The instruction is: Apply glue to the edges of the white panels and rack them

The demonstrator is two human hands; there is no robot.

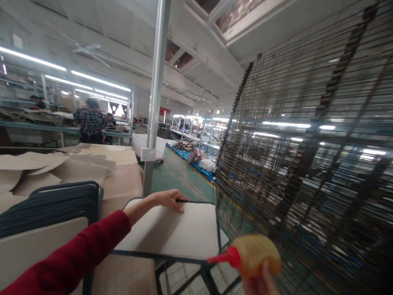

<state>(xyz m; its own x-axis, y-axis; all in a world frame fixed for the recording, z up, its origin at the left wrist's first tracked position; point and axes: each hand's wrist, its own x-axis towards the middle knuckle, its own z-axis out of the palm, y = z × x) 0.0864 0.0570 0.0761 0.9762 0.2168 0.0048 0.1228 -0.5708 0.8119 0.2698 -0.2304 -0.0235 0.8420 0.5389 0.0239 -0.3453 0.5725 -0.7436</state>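
A pale rectangular panel with a dark edging lies in front of me. My left hand, below a red sleeve, grips its far edge, thumb on the pale face and fingers at the dark rim. Held in my right hand is a squeeze bottle of yellowish-amber content, tilted so its red nozzle points left over the panel's near right corner. Part of that hand is cut off by the bottom of the view. To the left stands a stack of dark-edged frames or panels.
Loose beige sheets lie on the table at left. A metal post rises beyond the panel. A large wire rack fills the right side. A white bin and a person in a checked shirt are farther back.
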